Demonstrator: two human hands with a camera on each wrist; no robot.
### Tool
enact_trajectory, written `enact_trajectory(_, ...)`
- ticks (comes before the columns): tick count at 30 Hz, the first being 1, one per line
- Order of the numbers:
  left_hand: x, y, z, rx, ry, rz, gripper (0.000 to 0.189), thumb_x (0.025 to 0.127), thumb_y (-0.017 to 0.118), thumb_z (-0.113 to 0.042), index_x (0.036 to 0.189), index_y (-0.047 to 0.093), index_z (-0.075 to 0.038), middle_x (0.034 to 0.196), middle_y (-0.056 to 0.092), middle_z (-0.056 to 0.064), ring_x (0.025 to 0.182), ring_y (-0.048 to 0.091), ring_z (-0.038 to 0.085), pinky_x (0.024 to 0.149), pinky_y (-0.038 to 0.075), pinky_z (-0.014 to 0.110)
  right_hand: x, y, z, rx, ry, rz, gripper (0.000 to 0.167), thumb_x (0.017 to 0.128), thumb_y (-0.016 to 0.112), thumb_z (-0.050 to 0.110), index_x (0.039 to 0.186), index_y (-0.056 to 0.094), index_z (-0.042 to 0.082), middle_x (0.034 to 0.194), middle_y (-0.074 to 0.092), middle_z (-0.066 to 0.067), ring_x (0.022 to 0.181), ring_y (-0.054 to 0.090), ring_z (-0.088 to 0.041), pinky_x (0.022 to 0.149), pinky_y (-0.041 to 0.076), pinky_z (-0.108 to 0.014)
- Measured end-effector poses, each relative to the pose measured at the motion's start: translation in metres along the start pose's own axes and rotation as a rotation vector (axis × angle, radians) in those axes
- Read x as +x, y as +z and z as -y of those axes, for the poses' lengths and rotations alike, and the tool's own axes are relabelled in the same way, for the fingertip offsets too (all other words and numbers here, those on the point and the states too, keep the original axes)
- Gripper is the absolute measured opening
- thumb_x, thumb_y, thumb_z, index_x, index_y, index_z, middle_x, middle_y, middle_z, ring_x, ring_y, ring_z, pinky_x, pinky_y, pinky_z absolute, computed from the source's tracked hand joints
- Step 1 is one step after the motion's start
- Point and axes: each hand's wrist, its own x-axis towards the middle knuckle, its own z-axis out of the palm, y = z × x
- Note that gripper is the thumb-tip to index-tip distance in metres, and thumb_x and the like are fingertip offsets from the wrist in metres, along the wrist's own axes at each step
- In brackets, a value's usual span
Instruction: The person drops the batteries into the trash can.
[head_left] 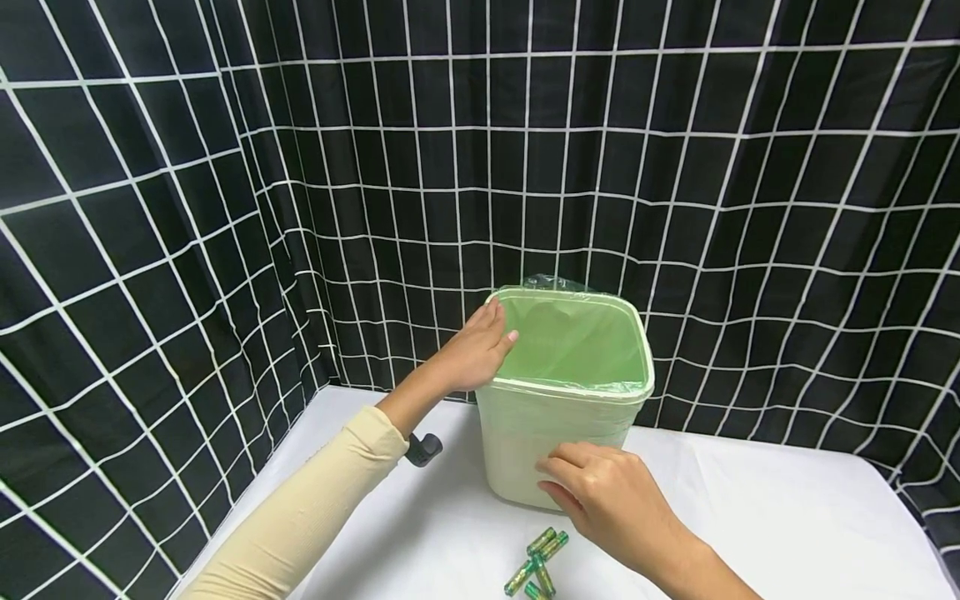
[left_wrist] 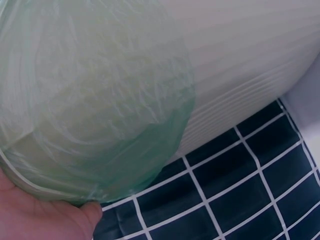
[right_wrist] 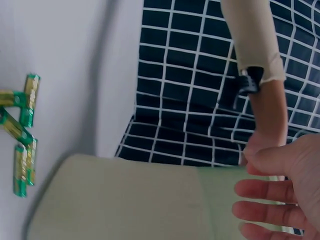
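Observation:
A pale trash bin stands on the white table, lined with a thin green plastic bag folded over its rim. My left hand lies at the bin's left rim, fingers extended and thumb toward the opening. In the left wrist view the bag's overhang drapes down the bin's side. My right hand is in front of the bin, its fingers loosely bent and holding nothing. Several green-and-gold batteries lie in a loose pile on the table near it; the right wrist view shows these batteries too.
The white tablecloth extends to the right of the bin. Black curtains with a white grid hang behind and to the left. A dark device is strapped at my left wrist.

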Motion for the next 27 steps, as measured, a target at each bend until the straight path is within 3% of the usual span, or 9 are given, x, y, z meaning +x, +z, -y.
enact_trajectory(11, 0.001, 0.001, 0.001, 0.0, 0.004, 0.001, 0.065, 0.112, 0.021, -0.037, 0.157, 0.013, 0.009, 0.168, 0.002, 0.022, 0.156, -0.004, 0.028, 0.126, 0.0, 0.036, -0.029, 0.024, 0.012, 0.058, 0.017, -0.03, 0.016, 0.075, 0.078, 0.016, 0.091, 0.074, 0.015, 0.086, 0.066, 0.01, 0.072, 0.065, -0.008, 0.059, 0.053, -0.027)
enact_trajectory(19, 0.001, 0.0, 0.001, 0.007, 0.007, -0.006, 0.064, 0.112, 0.022, -0.036, 0.157, 0.013, 0.009, 0.168, 0.003, 0.023, 0.156, -0.003, 0.029, 0.126, 0.0, 0.035, -0.055, 0.044, 0.017, 0.084, 0.061, 0.003, 0.023, 0.067, 0.088, 0.015, 0.085, 0.073, 0.017, 0.081, 0.063, 0.013, 0.066, 0.06, -0.004, 0.054, 0.049, -0.021)
enact_trajectory(27, 0.0, 0.0, 0.001, 0.002, 0.01, 0.001, 0.064, 0.112, 0.023, -0.036, 0.157, 0.013, 0.009, 0.167, 0.002, 0.024, 0.156, -0.003, 0.03, 0.126, 0.001, 0.037, -0.082, 0.059, 0.023, 0.134, 0.196, 0.151, 0.021, 0.072, 0.089, 0.017, 0.087, 0.075, 0.021, 0.084, 0.066, 0.015, 0.069, 0.062, 0.001, 0.054, 0.049, -0.019)
